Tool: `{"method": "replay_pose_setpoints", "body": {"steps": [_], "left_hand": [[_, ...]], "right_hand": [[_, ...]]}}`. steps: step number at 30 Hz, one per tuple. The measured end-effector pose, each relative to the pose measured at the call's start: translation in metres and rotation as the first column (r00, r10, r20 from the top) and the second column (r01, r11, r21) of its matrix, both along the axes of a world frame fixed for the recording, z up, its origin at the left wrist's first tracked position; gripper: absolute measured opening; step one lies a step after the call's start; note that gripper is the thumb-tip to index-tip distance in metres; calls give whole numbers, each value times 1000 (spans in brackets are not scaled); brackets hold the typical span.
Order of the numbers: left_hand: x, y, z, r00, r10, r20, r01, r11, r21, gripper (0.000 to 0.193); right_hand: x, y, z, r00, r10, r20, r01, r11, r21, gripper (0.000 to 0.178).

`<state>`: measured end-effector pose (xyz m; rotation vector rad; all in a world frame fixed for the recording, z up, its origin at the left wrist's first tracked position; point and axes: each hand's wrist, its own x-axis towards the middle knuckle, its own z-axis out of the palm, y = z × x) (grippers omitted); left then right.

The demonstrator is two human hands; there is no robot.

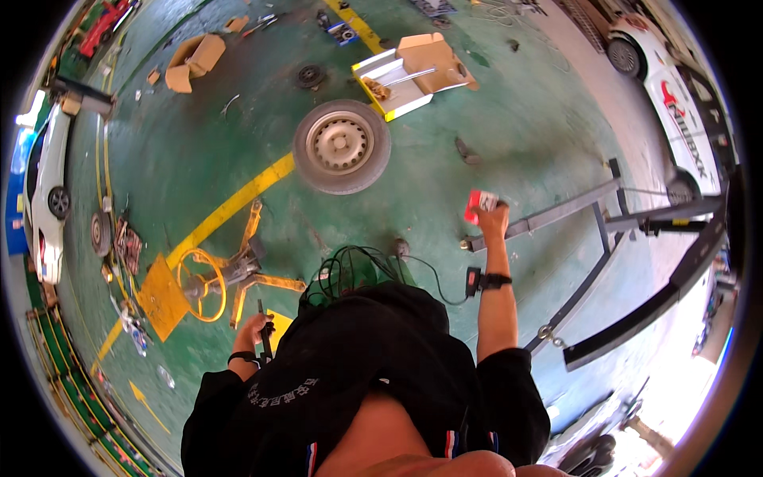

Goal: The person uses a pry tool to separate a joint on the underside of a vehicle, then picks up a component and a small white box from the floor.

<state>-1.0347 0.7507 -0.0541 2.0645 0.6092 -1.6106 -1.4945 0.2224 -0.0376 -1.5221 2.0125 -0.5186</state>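
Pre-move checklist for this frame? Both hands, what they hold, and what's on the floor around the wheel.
1. Right hand has a grip on the small red and white pack: ok, raised at arm's length.
2. Left hand holds the dark slim tool: ok, though which tool it is: cannot tell.
3. Wheel lies flat on the green floor, apart from both hands: ok.
4. Black cable loops near the person's body: not ok, possible snag.
5. Yellow stand sits close by the left hand: ok, not touching.
6. Grey lift arm runs beside the right hand: contact cannot tell.
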Motion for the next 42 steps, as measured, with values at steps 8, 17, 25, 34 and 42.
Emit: {"method": "replay_pose_setpoints", "body": {"steps": [8, 17, 25, 34, 42], "left_hand": [[-48, -11, -28, 955, 290, -56, -289, 957, 34, 14], [-41, -128, -53, 940, 341, -21, -342, 939, -38, 15], [-20, -228, -12, 954, 287, 86, -286, 958, -21, 13], [-91, -287, -25, 883, 459, 95, -465, 884, 51, 18], [-166, -327, -48, 694, 720, -7, -719, 694, 37, 21]], "right_hand": [[132, -209, 40, 971, 174, 166, -131, 961, -245, 77], [149, -219, 17, 897, 38, 441, -127, 976, 175, 41], [165, -294, 24, 873, 52, 485, -188, 953, 237, 32], [195, -437, 24, 839, 180, 514, -340, 910, 236, 31], [221, -509, 50, 838, 237, 492, -367, 912, 185, 30]]}}
